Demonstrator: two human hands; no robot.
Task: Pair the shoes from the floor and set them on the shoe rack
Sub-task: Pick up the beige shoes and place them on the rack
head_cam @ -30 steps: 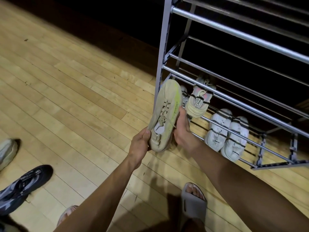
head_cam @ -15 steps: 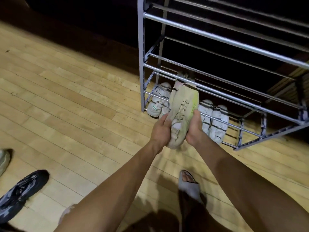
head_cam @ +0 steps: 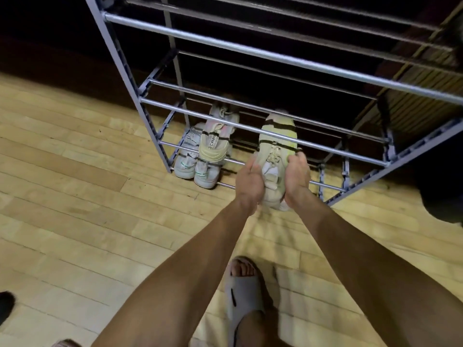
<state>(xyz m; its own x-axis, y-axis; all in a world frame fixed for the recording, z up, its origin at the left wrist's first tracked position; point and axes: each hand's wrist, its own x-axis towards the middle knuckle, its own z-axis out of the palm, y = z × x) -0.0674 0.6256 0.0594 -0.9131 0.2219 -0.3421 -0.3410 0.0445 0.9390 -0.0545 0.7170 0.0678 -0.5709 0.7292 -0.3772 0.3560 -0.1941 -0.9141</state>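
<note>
While both hands clasp one cream shoe (head_cam: 276, 144) with yellow-green trim, its toe pokes in between the rails of the rack (head_cam: 263, 55) and its heel hangs out past the rack's front edge. The left hand (head_cam: 249, 182) curls round the shoe's left side and the right hand (head_cam: 297, 177) round its right, each closed on it near the laces.

Three more shoes sit toward the rack's left end: one cream shoe with pink and pale yellow (head_cam: 216, 137) on a low tier, and a pair of white trainers (head_cam: 194, 166) under it on the bottom rails, side by side and touching, toes at the front edge. Whether more shoes lie behind the held one I cannot tell.

On the rack, several tiers of grey metal rails can be counted, the upper ones bare; it stands against a dark wall.

Pale wood planks make up the floor (head_cam: 75, 196). One foot in a grey slide (head_cam: 241, 296) stands on it near the bottom edge of the view, and a dark shape (head_cam: 6, 303) shows at the left edge, too cut off to identify.
</note>
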